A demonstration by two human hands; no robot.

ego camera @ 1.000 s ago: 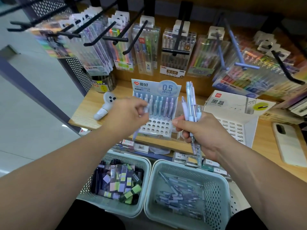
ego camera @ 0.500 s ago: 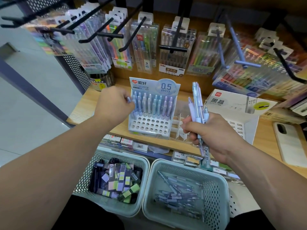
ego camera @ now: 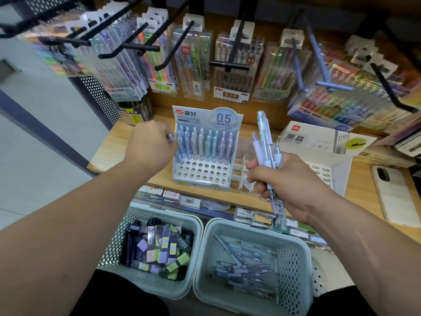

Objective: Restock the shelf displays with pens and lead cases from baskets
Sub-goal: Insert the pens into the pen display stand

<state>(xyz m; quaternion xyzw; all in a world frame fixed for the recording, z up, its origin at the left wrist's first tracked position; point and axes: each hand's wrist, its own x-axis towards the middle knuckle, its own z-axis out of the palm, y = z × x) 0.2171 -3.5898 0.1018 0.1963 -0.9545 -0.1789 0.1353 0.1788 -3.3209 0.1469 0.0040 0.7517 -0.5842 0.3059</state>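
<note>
- Pen stand (ego camera: 200,173): one, white, with a "0.5 mm" header card, upright on the wooden shelf (ego camera: 109,153). All places below are given from this stand.
- Standing pens (ego camera: 200,142): they fill the back rows of the stand, too crowded for an exact count. The front rows show as open holes.
- Left hand (ego camera: 151,144): at the stand's left edge, level with the back rows. The fingers are curled in and pinch one lilac pen (ego camera: 170,137), of which only the tip shows. Cannot tell whether it sits in a hole.
- Right hand (ego camera: 287,181): just right of the stand, fist closed round a bundle of pens (ego camera: 262,133) held upright. At least four tops show above the fist.
- Baskets: two, side by side, below and in front of the stand.
- Left basket (ego camera: 164,213): many lead cases (ego camera: 157,252) in purple, green and black.
- Right basket (ego camera: 293,277): a loose pile of pens (ego camera: 243,265), well over ten.
- Lead box (ego camera: 319,142): one, white, right of the stand beyond the right hand.
- Dividers (ego camera: 241,169): white, between the stand and the lead box.
- Phone (ego camera: 396,195): one, far right of the stand, flat on the shelf.
- Hanging packs (ego camera: 234,65): several rows on hooks behind and above the stand.
</note>
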